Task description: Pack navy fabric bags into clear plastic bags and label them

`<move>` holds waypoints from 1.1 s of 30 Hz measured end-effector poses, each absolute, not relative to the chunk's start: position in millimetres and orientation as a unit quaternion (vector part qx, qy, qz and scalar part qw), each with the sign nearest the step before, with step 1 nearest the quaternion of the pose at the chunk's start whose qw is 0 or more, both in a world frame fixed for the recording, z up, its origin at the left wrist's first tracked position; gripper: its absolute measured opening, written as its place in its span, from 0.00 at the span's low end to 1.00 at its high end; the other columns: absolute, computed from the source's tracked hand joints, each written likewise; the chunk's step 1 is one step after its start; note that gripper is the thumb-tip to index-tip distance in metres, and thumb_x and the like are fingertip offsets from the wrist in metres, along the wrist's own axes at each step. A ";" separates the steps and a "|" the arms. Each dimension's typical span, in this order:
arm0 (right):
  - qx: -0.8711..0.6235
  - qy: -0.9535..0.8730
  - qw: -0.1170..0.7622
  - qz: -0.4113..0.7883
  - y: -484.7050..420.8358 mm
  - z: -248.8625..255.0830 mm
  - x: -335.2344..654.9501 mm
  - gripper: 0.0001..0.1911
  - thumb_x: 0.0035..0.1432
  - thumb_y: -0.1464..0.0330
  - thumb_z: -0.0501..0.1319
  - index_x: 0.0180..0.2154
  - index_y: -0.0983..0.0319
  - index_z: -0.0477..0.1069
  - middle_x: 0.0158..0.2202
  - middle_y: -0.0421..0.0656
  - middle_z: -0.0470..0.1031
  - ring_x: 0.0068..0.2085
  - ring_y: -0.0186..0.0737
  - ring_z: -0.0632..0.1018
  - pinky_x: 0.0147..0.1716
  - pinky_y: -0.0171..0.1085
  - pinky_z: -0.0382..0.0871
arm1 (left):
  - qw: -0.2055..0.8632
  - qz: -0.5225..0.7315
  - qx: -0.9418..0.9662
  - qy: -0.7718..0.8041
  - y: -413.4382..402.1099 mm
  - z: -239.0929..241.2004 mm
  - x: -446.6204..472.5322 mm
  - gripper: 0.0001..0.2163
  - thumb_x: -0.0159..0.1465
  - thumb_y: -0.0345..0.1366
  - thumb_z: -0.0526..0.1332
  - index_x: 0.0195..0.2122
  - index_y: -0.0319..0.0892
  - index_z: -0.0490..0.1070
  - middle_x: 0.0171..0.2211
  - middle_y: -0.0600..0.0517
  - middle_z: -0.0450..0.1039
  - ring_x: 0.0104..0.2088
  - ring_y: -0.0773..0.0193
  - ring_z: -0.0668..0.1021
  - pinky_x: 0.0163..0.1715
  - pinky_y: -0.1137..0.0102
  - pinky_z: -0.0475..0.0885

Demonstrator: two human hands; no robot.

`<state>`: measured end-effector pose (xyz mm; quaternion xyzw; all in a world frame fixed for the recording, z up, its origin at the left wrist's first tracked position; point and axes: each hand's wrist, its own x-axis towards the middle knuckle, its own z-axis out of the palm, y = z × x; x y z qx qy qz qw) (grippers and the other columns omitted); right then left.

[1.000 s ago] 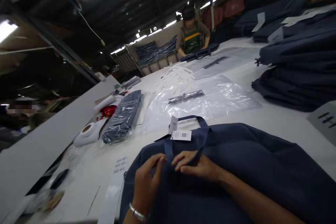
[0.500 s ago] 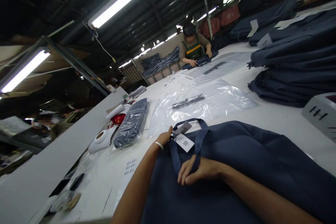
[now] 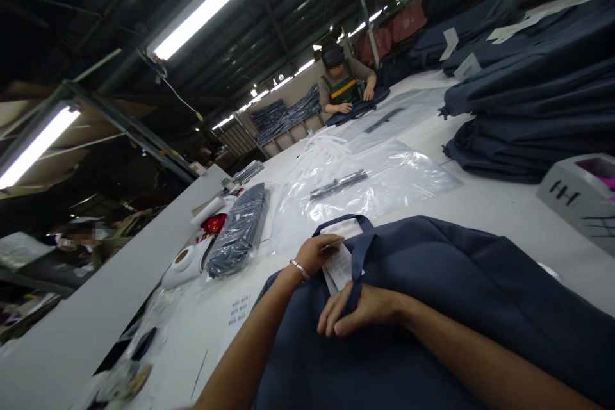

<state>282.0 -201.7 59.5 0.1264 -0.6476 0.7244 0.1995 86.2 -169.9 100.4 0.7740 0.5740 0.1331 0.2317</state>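
Observation:
A dark navy fabric bag (image 3: 413,250) lies across the near side of the table, its looped strap (image 3: 362,253) standing up at the top edge. My left hand (image 3: 314,256), with a silver bangle at the wrist, is closed on a white paper tag (image 3: 340,266) within the loop; its fingers cover the tag's upper end. Over the lower part of the strap, my right hand (image 3: 360,311) is closed, with the strap passing between thumb and fingers. The palm of the right hand is hidden.
Clear plastic bags (image 3: 379,176) cover the table ahead. Left of them lies a wrapped dark bundle (image 3: 240,227) beside a white roll (image 3: 185,262). At the right are stacked navy bags (image 3: 523,115) and a grey box (image 3: 576,198). A co-worker (image 3: 346,86) handles dark fabric at the far end.
My left hand has moved right, from the strap's left edge onto the tag, which has tilted and is now partly covered. My right hand stays at the strap. The view has shifted slightly.

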 end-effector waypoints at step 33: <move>-0.091 -0.737 0.443 0.503 -208.9 52.5 288.7 0.11 0.60 0.65 0.63 0.44 0.60 0.79 0.44 0.48 0.80 0.49 0.48 0.78 0.55 0.48 0.70 | -0.006 0.002 0.891 0.455 -236.5 78.8 71.0 0.19 0.67 0.35 0.57 0.59 0.49 0.66 0.52 0.47 0.71 0.51 0.58 0.72 0.54 0.59 0.69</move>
